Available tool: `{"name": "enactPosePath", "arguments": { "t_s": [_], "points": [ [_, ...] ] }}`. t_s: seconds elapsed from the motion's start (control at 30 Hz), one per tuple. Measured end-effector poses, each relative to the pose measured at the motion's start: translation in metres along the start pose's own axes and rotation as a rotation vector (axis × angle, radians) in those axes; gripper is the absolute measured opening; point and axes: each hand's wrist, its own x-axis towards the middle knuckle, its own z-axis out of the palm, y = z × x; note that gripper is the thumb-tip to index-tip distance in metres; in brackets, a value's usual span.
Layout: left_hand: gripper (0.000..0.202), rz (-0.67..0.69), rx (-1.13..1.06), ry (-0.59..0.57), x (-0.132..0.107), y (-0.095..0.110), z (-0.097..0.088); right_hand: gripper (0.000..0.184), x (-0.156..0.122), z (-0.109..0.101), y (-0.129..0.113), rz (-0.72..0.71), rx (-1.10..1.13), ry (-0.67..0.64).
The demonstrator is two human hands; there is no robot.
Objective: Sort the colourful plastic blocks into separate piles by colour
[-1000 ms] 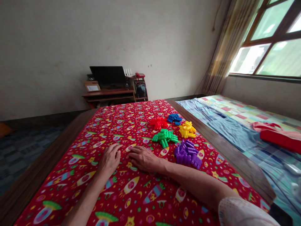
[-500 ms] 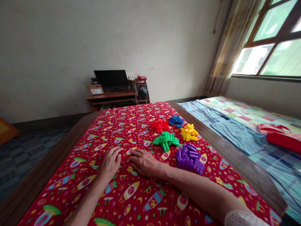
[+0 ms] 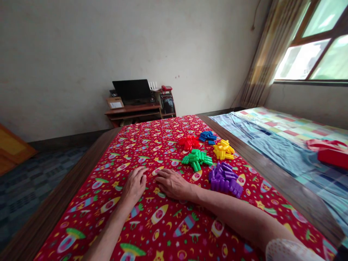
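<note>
The left hand (image 3: 134,186) and right hand (image 3: 172,184) lie open and empty on a red rocket-print cloth (image 3: 81,214); 5 single-colour piles of plastic blocks (image 3: 196,159) sit ahead, the purple pile (image 3: 225,179) just beside the right hand.

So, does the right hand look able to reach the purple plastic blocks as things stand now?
Probably yes: the right hand rests on the red rocket-print cloth, close to the purple plastic blocks, with only cloth between them.
</note>
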Motion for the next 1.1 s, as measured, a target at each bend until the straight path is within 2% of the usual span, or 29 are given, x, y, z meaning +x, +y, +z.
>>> {"name": "enactPosePath", "arguments": {
  "t_s": [0.6, 0.7, 0.8, 0.87, 0.97, 1.03, 1.1],
  "points": [
    [0.036, -0.011, 0.001, 0.017, -0.003, 0.003, 0.002, 0.017, -0.001, -0.003, -0.004, 0.006, 0.058, -0.008],
    [0.036, -0.011, 0.012, 0.013, -0.002, 0.003, 0.001, 0.021, 0.007, -0.024, -0.013, -0.014, 0.112, 0.028],
    [0.036, 0.000, 0.016, 0.002, -0.002, 0.003, -0.001, 0.031, 0.019, -0.075, -0.009, -0.043, 0.111, 0.154],
    [0.035, 0.001, 0.014, -0.011, -0.002, 0.003, -0.003, 0.032, 0.019, -0.118, 0.015, 0.088, 0.056, 0.330],
    [0.035, -0.024, 0.017, -0.012, -0.002, 0.004, -0.004, 0.042, -0.011, -0.168, 0.087, 0.471, 0.077, 0.620],
    [0.036, -0.032, 0.020, -0.010, -0.002, 0.005, -0.003, 0.060, -0.049, -0.181, 0.145, 0.701, 0.160, 0.752],
    [0.037, -0.031, 0.023, -0.010, -0.003, 0.004, -0.002, 0.076, -0.091, -0.176, 0.195, 0.871, 0.261, 0.825]
  ]
}}
